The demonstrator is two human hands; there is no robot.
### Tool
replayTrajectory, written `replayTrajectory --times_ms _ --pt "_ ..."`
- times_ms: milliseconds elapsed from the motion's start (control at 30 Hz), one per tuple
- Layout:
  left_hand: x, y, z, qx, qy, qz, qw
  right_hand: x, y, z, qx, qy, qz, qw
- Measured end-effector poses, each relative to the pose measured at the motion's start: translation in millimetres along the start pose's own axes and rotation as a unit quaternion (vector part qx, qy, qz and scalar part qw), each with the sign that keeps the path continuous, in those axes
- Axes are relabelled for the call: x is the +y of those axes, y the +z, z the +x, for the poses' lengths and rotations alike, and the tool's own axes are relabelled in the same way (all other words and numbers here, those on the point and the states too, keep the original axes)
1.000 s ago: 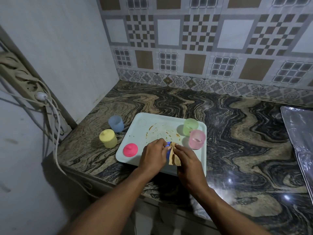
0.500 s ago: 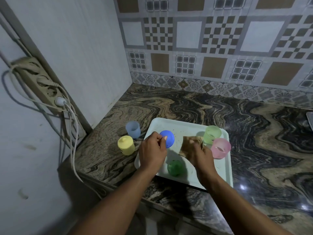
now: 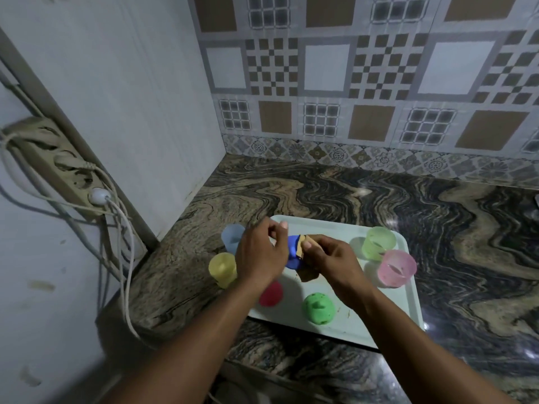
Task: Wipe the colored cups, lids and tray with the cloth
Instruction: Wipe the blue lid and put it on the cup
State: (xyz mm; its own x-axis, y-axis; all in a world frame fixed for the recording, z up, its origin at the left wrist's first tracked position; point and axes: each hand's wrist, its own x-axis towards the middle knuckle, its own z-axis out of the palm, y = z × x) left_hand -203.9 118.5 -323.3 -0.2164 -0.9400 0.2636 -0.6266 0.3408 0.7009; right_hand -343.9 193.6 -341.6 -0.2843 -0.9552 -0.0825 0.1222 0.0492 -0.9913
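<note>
My left hand (image 3: 261, 255) holds a blue lid (image 3: 293, 253) above the pale tray (image 3: 405, 304). Against that lid my right hand (image 3: 332, 260) presses a brown cloth (image 3: 307, 272). On the tray lie a red lid (image 3: 271, 294), partly hidden by my left wrist, and a green lid (image 3: 318, 309) with specks on it. A green cup (image 3: 377, 243) and a pink cup (image 3: 395, 268) stand at the tray's right side. Left of the tray, on the counter, stand a blue cup (image 3: 232, 237) and a yellow cup (image 3: 223, 269).
The marble counter (image 3: 437, 217) meets a tiled wall (image 3: 350, 83) at the back and a plain wall at the left. A power strip (image 3: 58, 167) with hanging cables (image 3: 125, 258) is fixed on the left wall, near the counter's edge.
Both hands came back together: the right hand lifted the cloth off the tray and brought it onto the blue lid in my left hand. The view shifted left.
</note>
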Motion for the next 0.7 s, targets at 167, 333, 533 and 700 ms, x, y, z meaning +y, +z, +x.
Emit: replayTrajectory --times_ms 167,333,533,700 --pt "2.5 -14.8 40.6 -0.21 -0.085 -0.082 0.971 -26.0 0.8 20.6 -0.07 0.027 -0.005 0.997" --pt "16.3 -10.7 49.0 -0.108 -0.051 -0.065 0.991 -35.1 4.4 28.1 -0.097 0.021 0.042 0.994" --pt "29.1 7.5 33.8 0.107 -0.089 -0.138 0.981 -8.0 23.2 7.6 0.067 -0.009 0.12 0.99" --pt "21.2 17.1 23.1 0.077 -0.191 -0.166 0.964 -5.2 22.0 3.5 0.105 0.009 0.123 0.987"
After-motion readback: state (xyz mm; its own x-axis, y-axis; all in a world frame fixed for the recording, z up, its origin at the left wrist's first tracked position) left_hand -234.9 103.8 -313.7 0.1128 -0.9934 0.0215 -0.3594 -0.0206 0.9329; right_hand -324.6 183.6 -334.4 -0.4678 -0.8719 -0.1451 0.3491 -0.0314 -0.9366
